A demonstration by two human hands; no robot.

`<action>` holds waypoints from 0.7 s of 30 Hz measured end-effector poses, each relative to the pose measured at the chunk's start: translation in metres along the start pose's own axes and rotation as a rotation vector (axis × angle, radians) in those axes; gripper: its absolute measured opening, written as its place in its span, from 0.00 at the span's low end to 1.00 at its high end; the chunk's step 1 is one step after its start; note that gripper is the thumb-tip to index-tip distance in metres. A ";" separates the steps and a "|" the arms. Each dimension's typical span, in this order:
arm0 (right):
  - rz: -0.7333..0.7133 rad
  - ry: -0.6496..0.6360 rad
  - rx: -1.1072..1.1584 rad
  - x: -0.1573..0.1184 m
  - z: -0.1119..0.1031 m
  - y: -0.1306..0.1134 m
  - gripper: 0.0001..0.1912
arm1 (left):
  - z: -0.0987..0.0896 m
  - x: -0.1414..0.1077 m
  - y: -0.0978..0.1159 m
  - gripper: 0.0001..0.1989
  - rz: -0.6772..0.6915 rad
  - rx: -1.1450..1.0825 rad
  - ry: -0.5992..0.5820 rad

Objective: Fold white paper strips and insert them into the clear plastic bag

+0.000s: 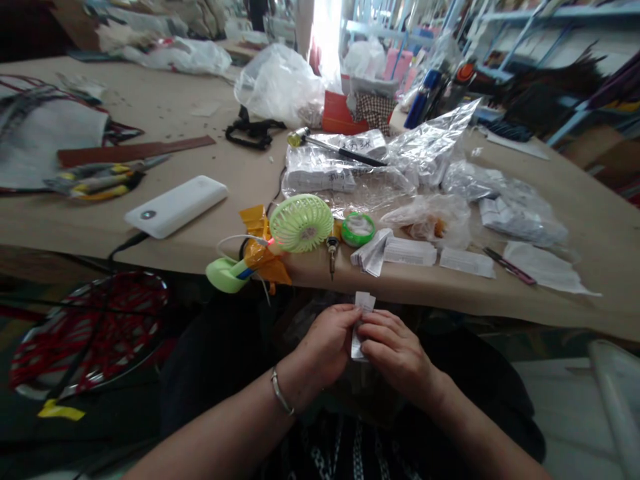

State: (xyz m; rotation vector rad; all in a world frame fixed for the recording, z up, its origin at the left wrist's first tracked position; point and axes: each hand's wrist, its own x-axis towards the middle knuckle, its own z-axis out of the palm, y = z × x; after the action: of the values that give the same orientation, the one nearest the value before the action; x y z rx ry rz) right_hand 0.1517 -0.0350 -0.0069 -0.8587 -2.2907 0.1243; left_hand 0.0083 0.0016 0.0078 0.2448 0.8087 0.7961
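Note:
My left hand [330, 343] and my right hand [395, 353] are held together below the table edge in my lap area. Between them they pinch a folded white paper slip [363, 327], whose lower part shows under my fingers. A metal bangle [281, 392] circles my left wrist. Nearest my hands on the table, several folded paper slips [393, 252] lie along the front edge, with a small awl-like tool [331, 255] beside them. Neither hand touches the table.
The brown-paper-covered table [165, 127] holds a green mini fan [301, 223], a white power bank [176, 207], pliers [95, 181], a hammer [340, 148], a green tape roll [358, 229] and clear plastic bags [430, 150]. A red-and-silver wheel-like object [90, 330] stands at lower left.

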 end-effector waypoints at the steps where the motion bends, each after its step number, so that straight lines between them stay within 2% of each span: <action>1: -0.009 -0.011 -0.006 0.000 0.000 0.001 0.07 | -0.001 -0.001 0.000 0.02 -0.003 -0.002 -0.002; 5: -0.034 -0.056 -0.040 0.000 -0.004 0.003 0.07 | 0.000 -0.003 0.002 0.03 -0.010 -0.002 -0.017; 10: -0.042 -0.102 -0.083 0.003 -0.007 0.004 0.09 | -0.001 -0.004 0.002 0.06 -0.026 0.012 -0.090; 16: 0.000 -0.078 0.039 0.001 -0.007 0.001 0.09 | -0.003 -0.002 -0.001 0.03 -0.036 -0.015 -0.043; 19: 0.159 0.057 0.210 -0.005 -0.010 0.001 0.15 | -0.002 -0.006 0.003 0.03 -0.087 0.011 -0.043; 21: 0.403 0.194 0.351 -0.007 -0.011 0.005 0.15 | -0.002 -0.010 0.007 0.06 -0.148 0.082 -0.075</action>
State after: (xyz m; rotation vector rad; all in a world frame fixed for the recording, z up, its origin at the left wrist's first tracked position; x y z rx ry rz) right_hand 0.1652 -0.0364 -0.0039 -1.0778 -1.8192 0.5769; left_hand -0.0011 -0.0011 0.0157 0.2828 0.7805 0.6121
